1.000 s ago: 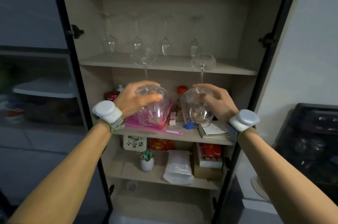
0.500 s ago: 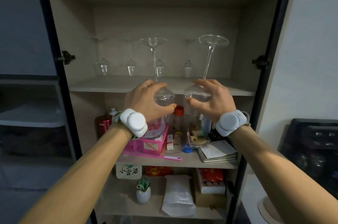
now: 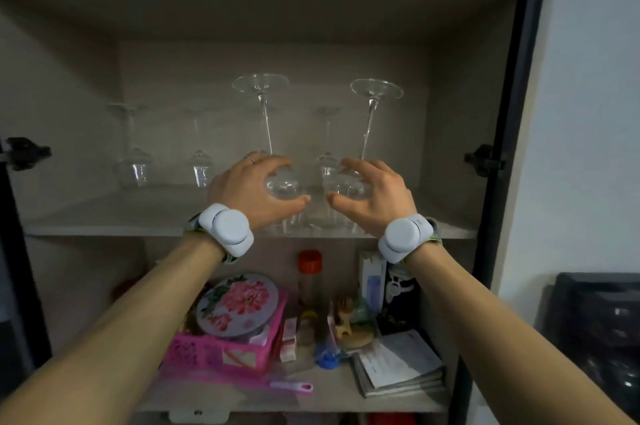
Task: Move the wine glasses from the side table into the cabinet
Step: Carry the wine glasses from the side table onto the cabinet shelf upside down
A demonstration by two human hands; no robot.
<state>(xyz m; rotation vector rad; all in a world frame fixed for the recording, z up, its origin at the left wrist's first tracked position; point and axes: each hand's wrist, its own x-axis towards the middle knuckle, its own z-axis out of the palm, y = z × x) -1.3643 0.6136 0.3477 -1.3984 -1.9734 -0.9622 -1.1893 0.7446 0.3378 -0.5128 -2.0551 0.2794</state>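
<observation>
Your open cabinet (image 3: 526, 78) fills the view, its middle shelf (image 3: 104, 213) bare pale wood. Since half a second ago, both upside-down glasses have reached that shelf's front edge. Your left hand (image 3: 252, 189) wraps the bowl of the left wine glass (image 3: 265, 112); your right hand (image 3: 374, 194) cups the right wine glass (image 3: 372, 112), fingers curled round it. Four more glasses (image 3: 135, 161) stand behind. Below sits a pink basket (image 3: 221, 352); no label is readable.

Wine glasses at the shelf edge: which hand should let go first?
Probably the left hand: its wine glass stands nearly upright on the shelf, while the right hand's glass leans.
</observation>
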